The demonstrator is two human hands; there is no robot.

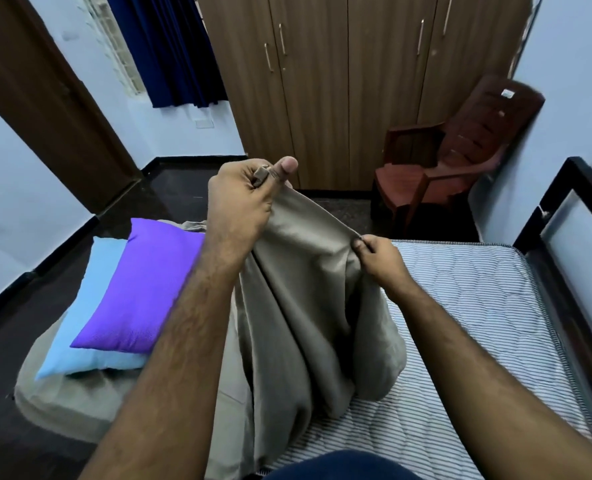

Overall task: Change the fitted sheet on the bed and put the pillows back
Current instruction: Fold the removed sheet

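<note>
both hands (242,202) raised, pinching taupe sheet (305,289) edge

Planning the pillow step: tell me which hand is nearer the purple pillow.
Left. The left hand grips the sheet just above the purple pillow's far corner; the right hand pinches it farther right, above the mattress.

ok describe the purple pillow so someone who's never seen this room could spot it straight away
Start at the striped mattress and look to its left side, where a taupe sheet lies bunched. Two pillows rest on it; the purple pillow lies on top, overlapping the light blue pillow, and is the most vivid colour there.
</note>
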